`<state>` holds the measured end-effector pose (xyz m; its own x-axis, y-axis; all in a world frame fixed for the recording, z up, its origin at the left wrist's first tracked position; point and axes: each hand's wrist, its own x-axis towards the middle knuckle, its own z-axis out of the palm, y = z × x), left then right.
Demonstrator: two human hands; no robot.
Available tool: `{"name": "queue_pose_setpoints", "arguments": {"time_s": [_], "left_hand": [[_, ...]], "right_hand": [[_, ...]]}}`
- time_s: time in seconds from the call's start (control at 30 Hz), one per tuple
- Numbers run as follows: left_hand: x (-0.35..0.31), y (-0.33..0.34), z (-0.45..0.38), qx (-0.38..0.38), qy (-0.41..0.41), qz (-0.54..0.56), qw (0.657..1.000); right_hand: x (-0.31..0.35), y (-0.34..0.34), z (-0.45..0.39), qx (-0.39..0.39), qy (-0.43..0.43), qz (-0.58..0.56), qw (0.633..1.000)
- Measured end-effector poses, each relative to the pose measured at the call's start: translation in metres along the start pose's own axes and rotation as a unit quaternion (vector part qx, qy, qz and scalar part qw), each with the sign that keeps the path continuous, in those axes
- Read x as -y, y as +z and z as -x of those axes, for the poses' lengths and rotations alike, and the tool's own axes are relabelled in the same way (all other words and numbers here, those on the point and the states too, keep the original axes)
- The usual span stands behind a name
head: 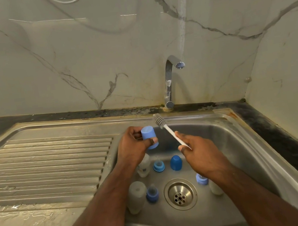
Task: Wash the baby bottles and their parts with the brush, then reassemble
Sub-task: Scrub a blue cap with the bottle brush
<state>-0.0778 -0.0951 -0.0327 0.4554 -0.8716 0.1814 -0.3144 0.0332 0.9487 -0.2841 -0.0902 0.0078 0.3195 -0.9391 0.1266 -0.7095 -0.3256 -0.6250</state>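
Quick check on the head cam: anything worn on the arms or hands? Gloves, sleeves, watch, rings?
Nothing visible. The left hand and right hand are bare, no gloves. Both forearms are uncovered to the frame's bottom edge: no sleeves, watch or bands. No rings visible on the fingers that show.

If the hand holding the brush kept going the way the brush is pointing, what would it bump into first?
The right hand aims the brush up and left, toward the back rim of the sink near the faucet base. Probably the bristles meet that rim first, passing beside the light blue cap; depth is unclear.
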Motion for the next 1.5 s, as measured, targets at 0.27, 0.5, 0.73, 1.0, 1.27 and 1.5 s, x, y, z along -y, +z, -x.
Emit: {"name": "queue_pose_setpoints", "arguments": {"time_s": [0.27, 0.5, 0.73, 1.0, 1.27, 1.5], "left_hand": [[-0.003, 0.000, 0.000, -0.012, -0.003, 0.010, 1.000], [-0.004, -0.003, 0.001, -0.005, -0.002, 0.059, 0.998], [0.001, -0.001, -0.002, -0.007, 0.017, 0.009, 1.000], [-0.001, 0.000, 0.001, -0.023, 0.010, 0.020, 0.999], [-0.001, 0.001, 0.001, -0.028, 0.015, 0.057, 0.998], [-0.003, -0.003, 0.000, 0.015, -0.030, 0.112, 0.993]], "right_hand": [[0.007, 0.010, 0.006, 0.036, -0.013, -0.062, 0.997], [-0.005, 0.013, 0.002, 0.036, 0.032, -0.103, 0.993], [0.008, 0.012, 0.005, 0.041, 0.017, -0.069, 0.997], [0.012, 0.010, 0.009, 0.037, -0.009, -0.025, 0.999], [0.014, 0.013, 0.013, 0.042, -0.026, -0.033, 0.998], [0.010, 0.007, 0.010, 0.020, -0.005, -0.065, 0.998]]}}
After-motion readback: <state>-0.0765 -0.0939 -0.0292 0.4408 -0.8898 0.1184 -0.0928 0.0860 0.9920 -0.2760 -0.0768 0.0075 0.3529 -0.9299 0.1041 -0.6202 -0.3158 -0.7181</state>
